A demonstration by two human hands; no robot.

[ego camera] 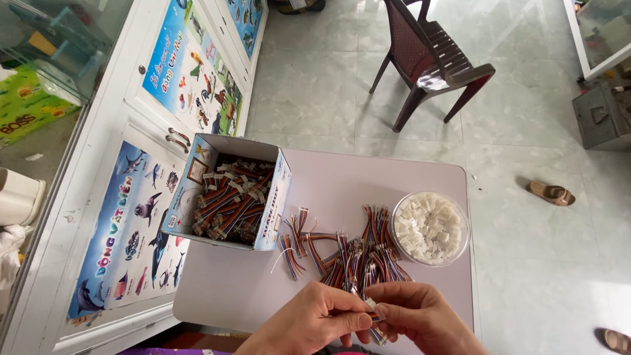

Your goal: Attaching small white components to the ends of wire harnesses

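Head view: both hands, left hand [314,322] and right hand [420,319], pinch one white connector [371,304] between them; wire bundle [351,260] lies just ahead.

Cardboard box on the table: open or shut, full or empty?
Open and mostly full: the cardboard box has no lid on, and bundles of multicoloured wires fill it.

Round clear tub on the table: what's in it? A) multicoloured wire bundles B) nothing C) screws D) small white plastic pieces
D: the round clear tub at the right of the table is full of small white plastic pieces; the multicoloured wire bundles lie in the cardboard box and loose on the table.
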